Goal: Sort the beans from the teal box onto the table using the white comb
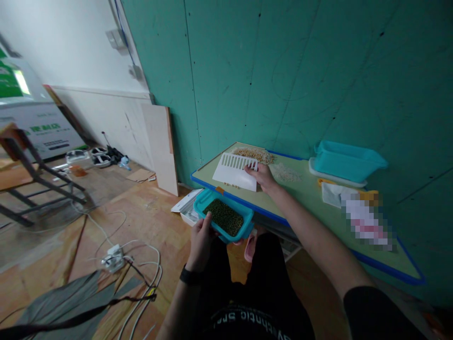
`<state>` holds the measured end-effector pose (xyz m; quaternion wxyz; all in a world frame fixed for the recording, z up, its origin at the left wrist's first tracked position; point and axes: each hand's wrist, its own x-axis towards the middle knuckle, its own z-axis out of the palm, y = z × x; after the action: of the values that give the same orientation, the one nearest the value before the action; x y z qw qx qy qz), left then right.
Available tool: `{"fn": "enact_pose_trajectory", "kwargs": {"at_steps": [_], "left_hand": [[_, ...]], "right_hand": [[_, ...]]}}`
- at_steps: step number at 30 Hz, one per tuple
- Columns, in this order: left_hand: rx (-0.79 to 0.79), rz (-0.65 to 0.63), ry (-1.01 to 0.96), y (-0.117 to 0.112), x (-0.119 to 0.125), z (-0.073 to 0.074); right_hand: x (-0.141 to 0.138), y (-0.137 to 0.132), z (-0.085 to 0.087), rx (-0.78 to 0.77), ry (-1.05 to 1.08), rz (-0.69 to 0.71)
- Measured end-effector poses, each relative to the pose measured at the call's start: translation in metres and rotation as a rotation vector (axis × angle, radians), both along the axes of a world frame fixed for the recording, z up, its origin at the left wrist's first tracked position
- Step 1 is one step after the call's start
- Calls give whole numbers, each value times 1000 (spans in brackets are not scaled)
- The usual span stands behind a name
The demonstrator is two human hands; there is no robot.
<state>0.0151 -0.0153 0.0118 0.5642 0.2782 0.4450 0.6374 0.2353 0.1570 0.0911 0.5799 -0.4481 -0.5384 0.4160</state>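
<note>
My left hand (202,236) grips the near side of a teal plastic tub (249,218), thumb over its rim. Small green beans (223,216) cover the tub's bottom; it is held just off the table's front edge. My right hand (262,176) pinches the right end of a white slotted plastic panel (235,176) over the table's left part. Behind the panel lies a pile of tan beans or grains (255,155), with a few loose ones by its near edge. A patch of whitish grains (286,173) spreads to the right of the pile.
On the right of the blue-edged table (269,202) stands a teal bin (348,161) on a white lid, with a blurred-out packet (368,219) in front. A white box (187,208) sits below the left corner. Cables and a power strip (113,258) lie on the floor.
</note>
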Motion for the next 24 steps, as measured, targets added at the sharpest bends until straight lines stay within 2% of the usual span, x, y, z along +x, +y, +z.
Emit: {"fn": "enact_pose_trajectory", "kwargs": {"at_steps": [6, 11, 15, 18, 22, 24], "left_hand": [[-1, 17, 29, 14, 0, 5], [2, 27, 15, 22, -4, 11], [4, 37, 1, 23, -5, 14], [-5, 45, -12, 23, -4, 16], [-6, 48, -29, 21, -2, 18], [-11, 51, -34, 20, -2, 17]], "right_hand": [[0, -12, 5, 10, -83, 32], [-1, -31, 13, -67, -150, 102], [-7, -49, 17, 61, -245, 135], [-13, -63, 19, 162, -341, 81], [-23, -81, 22, 230, -426, -48], [-28, -89, 23, 251, -475, -60]]}}
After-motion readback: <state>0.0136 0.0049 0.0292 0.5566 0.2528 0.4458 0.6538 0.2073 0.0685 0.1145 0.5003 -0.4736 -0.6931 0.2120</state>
